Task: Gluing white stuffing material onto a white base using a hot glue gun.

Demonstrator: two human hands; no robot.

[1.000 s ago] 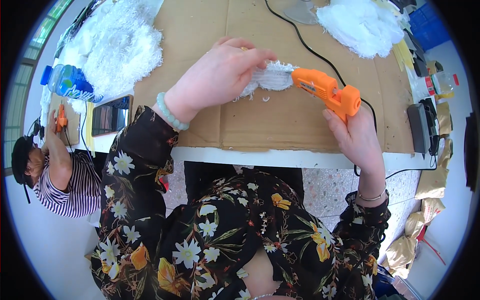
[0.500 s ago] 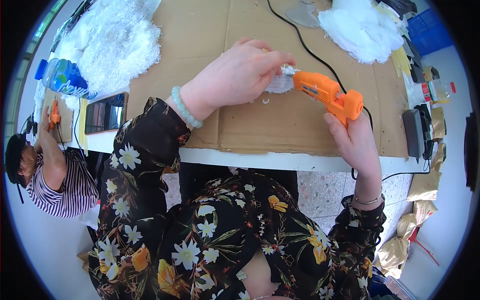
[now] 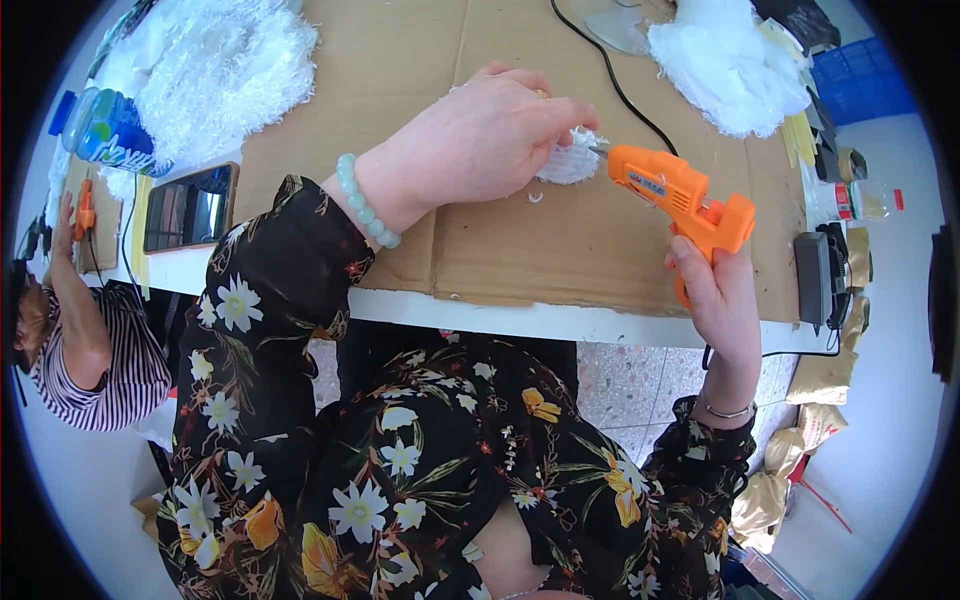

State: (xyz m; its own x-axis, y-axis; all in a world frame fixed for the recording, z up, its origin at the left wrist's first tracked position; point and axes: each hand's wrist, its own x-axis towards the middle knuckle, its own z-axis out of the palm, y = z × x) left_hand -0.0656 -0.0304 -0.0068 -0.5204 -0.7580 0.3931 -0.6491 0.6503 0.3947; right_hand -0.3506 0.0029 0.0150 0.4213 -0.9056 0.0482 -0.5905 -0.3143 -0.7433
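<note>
My left hand [image 3: 480,140] presses down on a small white fluffy piece [image 3: 568,165] lying on the brown cardboard sheet [image 3: 560,250], fingers pinched on it. My right hand [image 3: 715,290] grips an orange glue gun [image 3: 680,195] by its handle. The gun's nozzle points left and touches the edge of the white piece, just beside my left fingertips. A black cord [image 3: 610,75] runs away from the gun across the cardboard.
A heap of white fluffy material [image 3: 215,75] lies at the far left, another [image 3: 725,60] at the far right. A phone [image 3: 190,205] and a plastic bottle [image 3: 110,135] sit at the left. A person in a striped shirt [image 3: 90,350] works at the left.
The white piece has been turned and gathered under my left fingers, less of it shows. The glue gun stays at its edge, with my right hand shifted slightly lower.
</note>
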